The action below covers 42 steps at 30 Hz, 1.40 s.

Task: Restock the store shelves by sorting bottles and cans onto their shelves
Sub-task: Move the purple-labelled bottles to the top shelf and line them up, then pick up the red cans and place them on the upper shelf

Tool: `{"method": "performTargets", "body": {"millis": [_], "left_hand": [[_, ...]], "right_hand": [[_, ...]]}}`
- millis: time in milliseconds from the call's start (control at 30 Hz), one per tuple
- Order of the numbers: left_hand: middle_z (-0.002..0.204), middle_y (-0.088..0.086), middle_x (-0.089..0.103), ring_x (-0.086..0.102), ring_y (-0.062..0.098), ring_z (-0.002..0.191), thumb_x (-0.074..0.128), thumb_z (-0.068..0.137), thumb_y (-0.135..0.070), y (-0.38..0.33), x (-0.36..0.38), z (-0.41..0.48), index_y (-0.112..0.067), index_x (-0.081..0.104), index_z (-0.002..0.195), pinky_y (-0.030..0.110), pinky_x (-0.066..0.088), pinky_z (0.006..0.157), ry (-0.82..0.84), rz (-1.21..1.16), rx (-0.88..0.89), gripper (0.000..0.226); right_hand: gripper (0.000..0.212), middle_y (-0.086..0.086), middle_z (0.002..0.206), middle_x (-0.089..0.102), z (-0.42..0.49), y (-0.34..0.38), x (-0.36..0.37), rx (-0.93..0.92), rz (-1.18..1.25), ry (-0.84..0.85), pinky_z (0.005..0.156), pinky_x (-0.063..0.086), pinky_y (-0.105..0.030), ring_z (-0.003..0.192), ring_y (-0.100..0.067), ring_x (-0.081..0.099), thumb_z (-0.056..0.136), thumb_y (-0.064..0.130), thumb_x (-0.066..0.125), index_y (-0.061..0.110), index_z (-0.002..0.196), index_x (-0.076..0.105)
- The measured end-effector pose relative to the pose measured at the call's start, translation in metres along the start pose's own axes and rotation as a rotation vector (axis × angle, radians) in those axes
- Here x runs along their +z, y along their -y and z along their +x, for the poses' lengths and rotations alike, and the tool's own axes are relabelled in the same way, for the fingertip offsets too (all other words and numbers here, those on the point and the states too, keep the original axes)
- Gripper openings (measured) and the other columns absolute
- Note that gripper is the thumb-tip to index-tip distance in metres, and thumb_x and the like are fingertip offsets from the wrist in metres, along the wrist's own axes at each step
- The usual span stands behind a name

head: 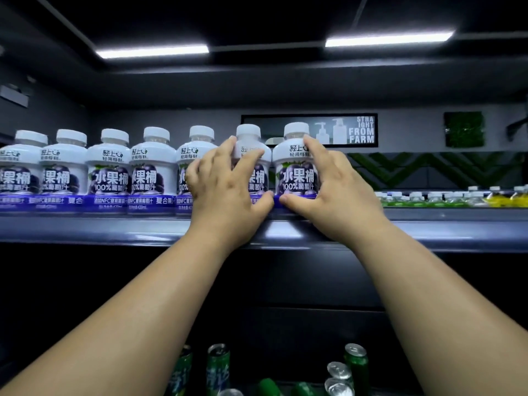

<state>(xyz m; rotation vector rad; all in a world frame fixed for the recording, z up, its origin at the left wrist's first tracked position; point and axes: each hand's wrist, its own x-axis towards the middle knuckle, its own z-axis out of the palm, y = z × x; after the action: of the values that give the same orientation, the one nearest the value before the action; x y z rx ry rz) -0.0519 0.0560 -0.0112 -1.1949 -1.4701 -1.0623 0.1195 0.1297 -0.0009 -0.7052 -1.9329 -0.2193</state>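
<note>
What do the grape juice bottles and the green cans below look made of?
Grape juice bottles: likely plastic, with white screw caps and glossy printed sleeve labels. Green cans: likely aluminium, with shiny silver pull-tab tops. Shelf: looks like dark painted metal, faintly reflective.

Bottle row (pixel 108 167) blocks left; shelf (pixel 428 215) right seemingly free.

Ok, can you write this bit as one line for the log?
step: lining up juice bottles | left hand: on sixth bottle | right hand: on end bottle | place: top shelf

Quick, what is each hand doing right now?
Left hand: fingers wrapped around the sixth juice bottle.
Right hand: fingers wrapped around the last juice bottle.
</note>
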Motion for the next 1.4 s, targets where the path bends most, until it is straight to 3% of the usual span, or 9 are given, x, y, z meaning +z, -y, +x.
{"method": "performTargets", "body": {"millis": [167, 300, 433, 500, 667, 767, 867, 1033, 1400], "left_hand": [[0.152, 0.01, 0.039, 0.036, 0.031, 0.136, 0.044, 0.067, -0.064, -0.001, 0.0, -0.003, -0.036, 0.058, 0.129, 0.041, 0.016, 0.11, -0.004, 0.009, 0.033, 0.069], [0.16, 0.009, 0.025, 0.024, 0.03, 0.143, 0.046, 0.074, -0.063, -0.004, -0.003, -0.004, -0.034, 0.047, 0.139, 0.046, 0.018, 0.114, 0.092, 0.024, 0.01, 0.072], [0.165, 0.005, 0.002, 0.006, 0.026, 0.15, 0.046, 0.088, -0.059, -0.005, -0.009, -0.024, -0.033, 0.033, 0.149, 0.045, 0.01, 0.121, 0.247, 0.046, 0.022, 0.067], [0.166, 0.004, 0.004, 0.006, 0.026, 0.151, 0.036, 0.089, -0.063, -0.006, -0.016, -0.043, -0.035, 0.032, 0.15, 0.044, 0.009, 0.122, 0.327, 0.053, 0.033, 0.068], [0.164, 0.008, 0.015, 0.009, 0.029, 0.151, 0.045, 0.076, -0.067, -0.007, -0.044, -0.115, -0.032, 0.033, 0.151, 0.046, 0.007, 0.121, 0.472, 0.035, 0.124, 0.083], [0.156, 0.01, 0.034, 0.027, 0.032, 0.144, 0.049, 0.073, -0.064, -0.002, -0.059, -0.175, -0.029, 0.048, 0.141, 0.049, 0.027, 0.116, 0.529, -0.056, 0.099, 0.077], [0.143, 0.003, 0.05, 0.046, 0.023, 0.132, 0.054, 0.076, -0.057, 0.008, -0.067, -0.236, -0.025, 0.053, 0.135, 0.036, 0.038, 0.109, 0.736, -0.15, 0.018, 0.067], [0.139, -0.008, 0.052, 0.051, 0.012, 0.125, 0.066, 0.085, -0.045, 0.03, -0.079, -0.316, -0.029, 0.049, 0.137, 0.028, 0.043, 0.1, 0.986, -0.164, -0.104, 0.057], [0.128, -0.011, 0.054, 0.056, 0.007, 0.103, 0.063, 0.087, -0.052, 0.048, -0.087, -0.358, -0.034, 0.048, 0.136, 0.031, 0.049, 0.089, 1.084, -0.181, -0.246, 0.054]], "right_hand": [[0.094, 0.001, 0.142, 0.037, -0.004, 0.004, 0.0, -0.033, -0.041, -0.044, 0.106, 0.039, -0.041, 0.131, -0.024, 0.039, 0.075, 0.063, 0.066, 0.043, 0.153, 0.016], [0.091, -0.002, 0.152, 0.031, -0.012, 0.005, 0.0, -0.02, -0.124, -0.049, 0.111, 0.032, -0.041, 0.139, -0.026, 0.032, 0.078, 0.067, 0.058, 0.039, 0.154, 0.018], [0.087, -0.008, 0.166, 0.012, -0.039, 0.007, 0.002, 0.004, -0.274, 0.079, 0.123, 0.009, -0.043, 0.153, -0.024, 0.007, 0.086, 0.076, 0.036, 0.035, 0.157, 0.007], [0.083, -0.006, 0.168, 0.008, -0.057, 0.007, 0.002, -0.052, -0.341, 0.128, 0.124, 0.001, -0.043, 0.154, -0.022, 0.002, 0.089, 0.075, 0.027, 0.033, 0.158, 0.008], [0.085, -0.007, 0.169, -0.006, -0.125, 0.003, 0.001, -0.099, -0.217, 0.216, 0.123, -0.01, -0.046, 0.154, -0.025, -0.012, 0.087, 0.069, 0.044, 0.033, 0.158, 0.013], [0.082, -0.007, 0.167, 0.014, -0.189, 0.007, 0.012, -0.034, 0.083, 0.284, 0.125, 0.014, -0.042, 0.154, -0.025, 0.011, 0.08, 0.057, 0.056, 0.033, 0.154, 0.03], [0.08, 0.0, 0.153, 0.041, -0.252, 0.007, 0.036, 0.1, 0.267, 0.501, 0.114, 0.037, -0.038, 0.14, -0.02, 0.04, 0.076, 0.058, 0.06, 0.029, 0.149, 0.041], [0.071, 0.007, 0.146, 0.044, -0.33, 0.0, 0.068, 0.295, 0.316, 0.746, 0.106, 0.042, -0.034, 0.128, -0.015, 0.049, 0.083, 0.052, 0.069, 0.032, 0.145, 0.043], [0.065, 0.001, 0.141, 0.05, -0.345, 0.019, 0.101, 0.363, 0.379, 0.767, 0.1, 0.041, -0.028, 0.123, -0.016, 0.05, 0.084, 0.044, 0.073, 0.027, 0.142, 0.048]]}}
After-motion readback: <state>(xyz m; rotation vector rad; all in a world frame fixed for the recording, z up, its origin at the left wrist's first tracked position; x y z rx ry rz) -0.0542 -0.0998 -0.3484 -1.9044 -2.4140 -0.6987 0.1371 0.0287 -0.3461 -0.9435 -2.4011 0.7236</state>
